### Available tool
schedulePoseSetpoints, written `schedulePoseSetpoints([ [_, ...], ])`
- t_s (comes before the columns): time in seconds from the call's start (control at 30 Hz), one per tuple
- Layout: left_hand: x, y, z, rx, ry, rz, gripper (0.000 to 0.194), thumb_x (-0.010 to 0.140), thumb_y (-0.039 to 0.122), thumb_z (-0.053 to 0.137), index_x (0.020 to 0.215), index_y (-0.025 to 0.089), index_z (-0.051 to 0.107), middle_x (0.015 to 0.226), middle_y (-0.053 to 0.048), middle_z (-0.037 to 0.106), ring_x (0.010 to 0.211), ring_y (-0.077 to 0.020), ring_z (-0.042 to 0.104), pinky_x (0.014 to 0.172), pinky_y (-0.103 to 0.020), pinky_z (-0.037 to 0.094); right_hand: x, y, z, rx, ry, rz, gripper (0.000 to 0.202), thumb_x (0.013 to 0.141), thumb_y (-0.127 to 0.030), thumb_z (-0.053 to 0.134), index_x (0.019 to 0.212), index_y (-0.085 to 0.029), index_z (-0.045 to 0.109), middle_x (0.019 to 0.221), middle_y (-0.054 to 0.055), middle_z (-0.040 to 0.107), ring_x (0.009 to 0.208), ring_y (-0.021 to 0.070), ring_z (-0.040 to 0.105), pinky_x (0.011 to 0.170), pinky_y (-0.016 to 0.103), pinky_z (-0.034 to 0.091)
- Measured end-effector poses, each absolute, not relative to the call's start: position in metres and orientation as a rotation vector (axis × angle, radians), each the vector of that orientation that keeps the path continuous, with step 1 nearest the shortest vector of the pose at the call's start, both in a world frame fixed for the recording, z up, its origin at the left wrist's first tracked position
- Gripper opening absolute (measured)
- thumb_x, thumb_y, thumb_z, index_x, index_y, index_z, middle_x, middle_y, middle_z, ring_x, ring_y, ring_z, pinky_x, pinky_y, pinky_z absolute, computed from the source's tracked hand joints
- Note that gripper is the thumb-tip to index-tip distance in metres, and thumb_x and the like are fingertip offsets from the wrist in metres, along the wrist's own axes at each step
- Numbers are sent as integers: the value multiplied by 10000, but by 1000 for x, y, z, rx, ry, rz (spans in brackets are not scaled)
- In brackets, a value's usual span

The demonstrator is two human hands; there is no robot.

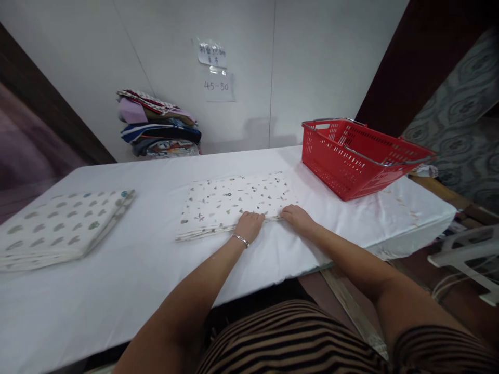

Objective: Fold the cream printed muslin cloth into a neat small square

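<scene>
A folded white cloth (237, 200) with a small scattered print lies flat on the table, its layers showing along the near edge. My left hand (250, 226), with a bracelet at the wrist, is closed on the middle of that near edge. Farther right along the same edge, my right hand (298, 218) grips the cloth close to its near right corner. The thumbs and the undersides of both hands are mostly hidden.
Another folded cloth (58, 223) with grey-green motifs lies on the white-covered table (156, 280) at left. A red basket (351, 161) stands at the right. Piled fabrics (159, 127) rest against the back wall, below paper signs (216, 85). A white plastic stool (468, 254) is beyond the right end.
</scene>
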State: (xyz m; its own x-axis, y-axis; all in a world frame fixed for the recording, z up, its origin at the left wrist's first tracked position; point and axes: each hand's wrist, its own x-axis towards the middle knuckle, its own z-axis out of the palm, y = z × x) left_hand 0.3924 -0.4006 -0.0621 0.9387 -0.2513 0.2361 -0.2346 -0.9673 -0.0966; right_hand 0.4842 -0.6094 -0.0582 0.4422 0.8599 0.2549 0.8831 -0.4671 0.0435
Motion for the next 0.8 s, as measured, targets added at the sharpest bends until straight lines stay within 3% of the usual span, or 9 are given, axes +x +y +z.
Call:
schedulePoseSetpoints([
  [0.37,390,-401,-64,-3052,331,-330,221,871,100,383,883,160,595,845,-74,616,874,-189,558,745,-323,376,492,-615,-71,-2583,-1556,-413,319,918,-193,408,1188,-183,577,1051,87,613,923,188,509,789,301,365],
  [0.53,387,-401,-61,-3098,371,-322,159,873,235,460,917,166,597,943,-85,608,924,-212,541,775,-351,392,490,-620,-72,-2558,-1534,-400,351,905,-158,408,1229,-166,544,1054,90,625,915,192,527,812,306,376],
  [0.8,390,-400,-59,-3127,288,-254,222,882,156,392,942,183,604,954,-76,613,921,-193,543,748,-320,403,487,-631,-69,-2442,-1577,-380,302,921,-205,385,1152,-176,578,1132,97,603,1009,198,521,851,335,393],
])
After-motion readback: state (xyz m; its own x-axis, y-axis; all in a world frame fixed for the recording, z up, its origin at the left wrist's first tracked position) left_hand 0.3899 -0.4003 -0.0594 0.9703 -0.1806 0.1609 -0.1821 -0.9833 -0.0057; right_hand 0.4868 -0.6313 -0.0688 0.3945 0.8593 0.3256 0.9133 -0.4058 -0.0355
